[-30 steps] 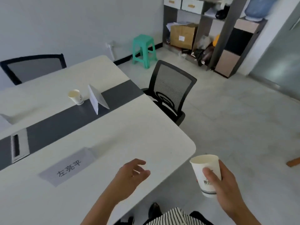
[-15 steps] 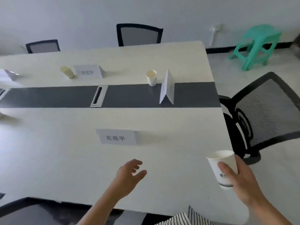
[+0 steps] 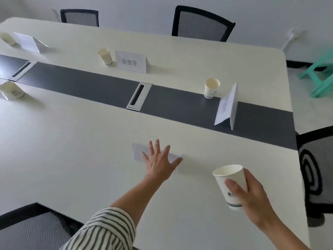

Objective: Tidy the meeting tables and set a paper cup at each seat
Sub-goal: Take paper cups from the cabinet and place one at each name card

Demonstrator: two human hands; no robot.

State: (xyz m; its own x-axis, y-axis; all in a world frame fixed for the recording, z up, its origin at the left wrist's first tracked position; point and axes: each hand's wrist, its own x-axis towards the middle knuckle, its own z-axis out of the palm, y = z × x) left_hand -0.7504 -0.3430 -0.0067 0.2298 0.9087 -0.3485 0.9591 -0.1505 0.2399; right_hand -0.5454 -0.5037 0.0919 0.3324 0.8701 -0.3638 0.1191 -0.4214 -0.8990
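**A:** What does the camera on my head show?

**B:** You are looking down at a big white table [image 3: 72,150]. Your right hand [image 3: 252,197] holds a paper cup [image 3: 229,179], with your thumb and fingers curled round its side. The cup is over the near right part of the table. Its mouth is up and it tips a little. I cannot tell if its bottom touches the top.

**A:** And my other hand?

**B:** Your left hand [image 3: 158,162] is wide open with the fingers spread, and it holds nothing. It is over a name card [image 3: 139,152] that lies in front of you. I cannot tell if it presses on the card.

**A:** Do other seats have cups?

**B:** Some do. A second cup [image 3: 211,87] stands on the dark strip [image 3: 90,83], near a folded card [image 3: 227,107]. A third cup [image 3: 105,56] stands just beside the card with writing [image 3: 132,61] on the far side. A fourth cup [image 3: 11,90] is at the left edge, but it is blurry.

**A:** Which step am I on?

**B:** I think you are setting a cup at this near seat, by the chair [image 3: 32,230]. It has a card but no cup standing by it yet.

**A:** What does the next move need?

**B:** I think you should bring the cup down next to the name card. Keep it straight, and let go only when its bottom sits flat. The name card seems to lie flat, so your open hand may need to stand it up like the others.
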